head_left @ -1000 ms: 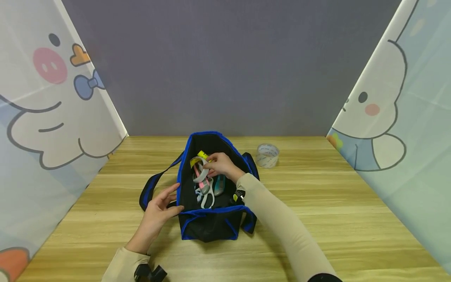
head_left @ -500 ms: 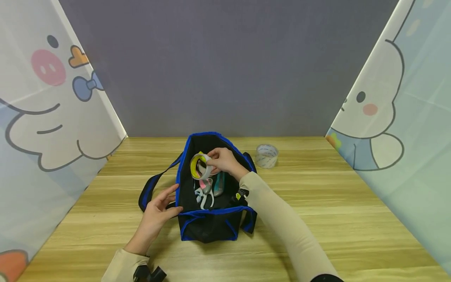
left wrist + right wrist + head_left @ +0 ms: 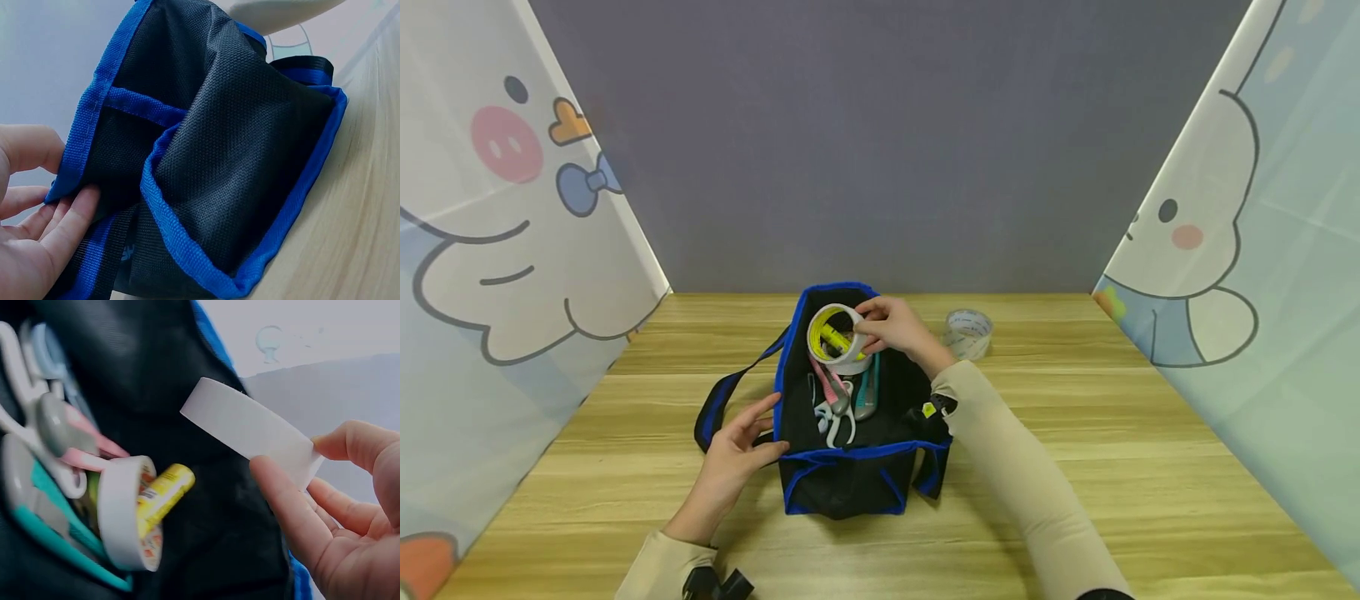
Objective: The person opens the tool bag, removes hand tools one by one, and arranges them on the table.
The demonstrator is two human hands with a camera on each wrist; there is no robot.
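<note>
My right hand (image 3: 895,327) pinches a roll of white tape (image 3: 240,425) by its edge, over the mouth of a black bag with blue trim (image 3: 842,483). The roll's inner ring is yellow. My left hand (image 3: 737,450) grips the bag's left rim near its front corner, with fingers on both sides of the fabric in the left wrist view. Inside the bag lie white-handled scissors (image 3: 842,417), a pink-and-grey utility knife (image 3: 831,390) and a teal-and-grey utility knife (image 3: 868,396). A second white tape roll (image 3: 122,512) lies there, a yellow tube (image 3: 165,497) poking through it.
A roll of clear tape (image 3: 967,335) stands on the wooden table (image 3: 1112,458), right of the bag. A strap (image 3: 713,408) loops out at the bag's left. Grey (image 3: 880,150) and cartoon-printed panels (image 3: 1210,242) border the table.
My right hand has lifted the white tape roll and shifted it slightly right, away from the bag's other contents. My left hand stays at the rim.
</note>
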